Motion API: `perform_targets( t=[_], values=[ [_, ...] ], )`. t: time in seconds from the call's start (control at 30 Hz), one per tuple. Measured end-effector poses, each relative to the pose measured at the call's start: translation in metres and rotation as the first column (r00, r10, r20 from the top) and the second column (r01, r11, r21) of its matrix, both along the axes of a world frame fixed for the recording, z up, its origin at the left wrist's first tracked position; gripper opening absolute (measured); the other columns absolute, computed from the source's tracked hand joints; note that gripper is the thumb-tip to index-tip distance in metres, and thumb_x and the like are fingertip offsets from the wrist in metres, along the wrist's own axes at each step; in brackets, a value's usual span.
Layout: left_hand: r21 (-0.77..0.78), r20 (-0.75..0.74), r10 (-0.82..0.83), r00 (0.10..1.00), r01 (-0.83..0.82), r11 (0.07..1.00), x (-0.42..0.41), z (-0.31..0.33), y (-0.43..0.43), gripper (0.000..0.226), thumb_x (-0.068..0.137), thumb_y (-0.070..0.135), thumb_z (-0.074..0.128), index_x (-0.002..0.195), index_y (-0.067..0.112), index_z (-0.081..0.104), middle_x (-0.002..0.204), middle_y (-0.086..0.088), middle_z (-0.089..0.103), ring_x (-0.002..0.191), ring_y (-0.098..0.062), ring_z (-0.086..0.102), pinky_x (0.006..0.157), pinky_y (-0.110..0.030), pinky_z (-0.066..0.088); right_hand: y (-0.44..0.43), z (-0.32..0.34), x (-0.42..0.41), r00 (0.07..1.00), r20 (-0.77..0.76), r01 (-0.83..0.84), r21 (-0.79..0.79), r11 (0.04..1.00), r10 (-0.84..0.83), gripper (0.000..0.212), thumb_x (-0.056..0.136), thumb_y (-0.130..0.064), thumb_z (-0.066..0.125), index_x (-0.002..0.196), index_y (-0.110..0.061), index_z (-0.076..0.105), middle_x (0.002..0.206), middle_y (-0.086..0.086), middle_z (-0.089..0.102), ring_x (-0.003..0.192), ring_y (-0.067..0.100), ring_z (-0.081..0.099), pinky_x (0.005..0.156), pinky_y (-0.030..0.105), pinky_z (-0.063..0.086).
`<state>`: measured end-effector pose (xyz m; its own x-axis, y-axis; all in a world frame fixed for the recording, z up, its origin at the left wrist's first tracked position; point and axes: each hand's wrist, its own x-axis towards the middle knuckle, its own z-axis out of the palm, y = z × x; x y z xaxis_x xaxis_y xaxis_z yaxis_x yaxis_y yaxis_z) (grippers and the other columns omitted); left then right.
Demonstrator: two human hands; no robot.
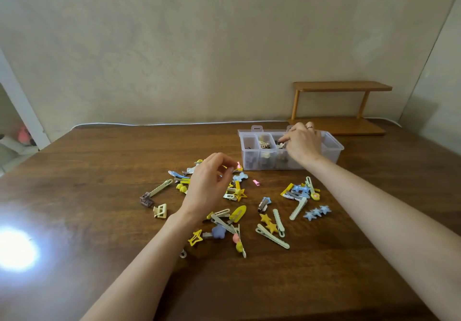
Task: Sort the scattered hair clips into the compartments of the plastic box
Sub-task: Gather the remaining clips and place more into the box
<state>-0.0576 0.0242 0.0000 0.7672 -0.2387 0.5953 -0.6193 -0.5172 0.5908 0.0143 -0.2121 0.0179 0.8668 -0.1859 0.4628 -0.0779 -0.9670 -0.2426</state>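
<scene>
right hand in plastic box, left hand perhaps pinching pink clip

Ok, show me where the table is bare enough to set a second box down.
Crowded: the scattered hair clips in front of the plastic box. Bare table: the far strip left of the box; the left side beyond the brown claw clip; the near edge below the clips; the right side past the blue star clip.

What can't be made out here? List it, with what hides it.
Head view only:
- the right hand covers the plastic box's right compartments; any clip in its fingers is hidden
- the left hand covers some hair clips
- glare washes out the table's near-left part
</scene>
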Motion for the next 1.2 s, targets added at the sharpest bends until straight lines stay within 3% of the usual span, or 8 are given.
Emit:
perform_targets(
  t=[0.17, 0.33, 0.43, 0.6, 0.83, 0.97, 1.07, 1.2],
  values=[
    [0.02, -0.003, 0.021, 1.0, -0.021, 1.0, 0.0, -0.001, 0.001, 0.011, 0.089, 0.006, 0.055, 0.093, 0.013, 0.063, 0.094, 0.003, 0.063, 0.079, -0.006, 0.057, 0.065, -0.009, 0.043, -0.002, 0.003, -0.004, 0.995, -0.098, 0.002, -0.033, 0.999, -0.005, 0.037, 0.094, -0.01, 0.042, 0.116, -0.029, 0.066, 0.128, 0.006, 0.05, 0.12, 0.029, 0.034, 0.094, 0.039, 0.028],
    [0.174, 0.114, 0.134, 0.984, -0.153, 0.973, 0.002, 0.001, 0.008, 0.009, 0.09, 0.017, 0.056, 0.097, 0.016, 0.062, 0.096, 0.007, 0.06, 0.088, -0.012, 0.057, 0.077, -0.03, 0.048, 0.019, 0.005, -0.018, 0.979, 0.184, -0.092, -0.007, 0.996, 0.091, 0.031, 0.092, -0.011, 0.046, 0.113, -0.022, 0.067, 0.116, 0.006, 0.059, 0.112, 0.029, 0.042, 0.091, 0.041, 0.032],
    [0.352, 0.16, 0.321, 0.934, -0.357, 0.865, 0.007, 0.009, 0.021, 0.018, 0.09, 0.027, 0.054, 0.105, 0.018, 0.059, 0.107, 0.001, 0.058, 0.102, -0.021, 0.052, 0.081, -0.032, 0.038, 0.047, 0.003, -0.031, 0.918, 0.295, -0.277, -0.001, 0.961, 0.265, 0.028, 0.089, -0.007, 0.05, 0.101, -0.02, 0.071, 0.103, 0.005, 0.064, 0.101, 0.026, 0.049, 0.087, 0.039, 0.036],
    [0.477, 0.082, 0.574, 0.814, -0.538, 0.695, 0.009, 0.017, 0.074, 0.023, 0.084, 0.028, 0.061, 0.104, 0.017, 0.057, 0.11, -0.007, 0.056, 0.107, -0.029, 0.051, 0.082, -0.037, 0.039, 0.084, -0.005, -0.054, 0.827, 0.236, -0.547, 0.124, 0.828, 0.511, 0.029, 0.088, -0.002, 0.051, 0.102, -0.017, 0.071, 0.098, 0.004, 0.063, 0.097, 0.017, 0.052, 0.085, 0.029, 0.039],
    [0.611, -0.232, 0.589, 0.774, -0.356, 0.707, 0.005, 0.001, 0.135, 0.029, 0.073, 0.045, 0.073, 0.087, 0.025, 0.057, 0.094, 0.002, 0.057, 0.093, -0.019, 0.055, 0.073, -0.032, 0.046, 0.109, -0.022, -0.066, 0.744, 0.199, -0.668, 0.175, 0.724, 0.638, 0.03, 0.087, 0.001, 0.051, 0.1, -0.016, 0.072, 0.097, 0.002, 0.062, 0.091, 0.014, 0.056, 0.076, 0.026, 0.045],
    [0.568, -0.208, 0.523, 0.827, -0.333, 0.752, 0.004, 0.001, 0.131, 0.019, 0.076, 0.029, 0.074, 0.082, 0.02, 0.059, 0.091, -0.002, 0.059, 0.089, -0.022, 0.057, 0.07, -0.03, 0.044, 0.109, -0.028, -0.066, 0.743, 0.18, -0.669, 0.193, 0.718, 0.644, 0.03, 0.087, 0.001, 0.051, 0.1, -0.016, 0.071, 0.097, 0.002, 0.063, 0.091, 0.015, 0.057, 0.079, 0.034, 0.049],
    [0.376, -0.164, 0.416, 0.895, -0.333, 0.865, 0.001, 0.016, 0.108, 0.016, 0.076, 0.022, 0.074, 0.081, 0.016, 0.06, 0.084, -0.001, 0.06, 0.08, -0.019, 0.057, 0.069, -0.027, 0.039, 0.105, -0.026, -0.068, 0.739, 0.218, -0.674, 0.246, 0.697, 0.637, 0.03, 0.087, -0.001, 0.053, 0.105, -0.019, 0.069, 0.098, 0.0, 0.063, 0.086, 0.014, 0.059, 0.078, 0.034, 0.052],
    [0.16, -0.317, 0.192, 0.929, -0.148, 0.976, -0.003, 0.029, 0.061, 0.02, 0.078, 0.029, 0.073, 0.087, 0.013, 0.064, 0.081, 0.003, 0.067, 0.075, -0.012, 0.062, 0.069, -0.027, 0.048, 0.101, -0.022, -0.072, 0.694, 0.23, -0.717, 0.308, 0.625, 0.683, 0.045, 0.084, -0.009, 0.066, 0.124, -0.027, 0.055, 0.1, -0.006, 0.062, 0.08, 0.009, 0.062, 0.074, 0.03, 0.054]
  ],
)
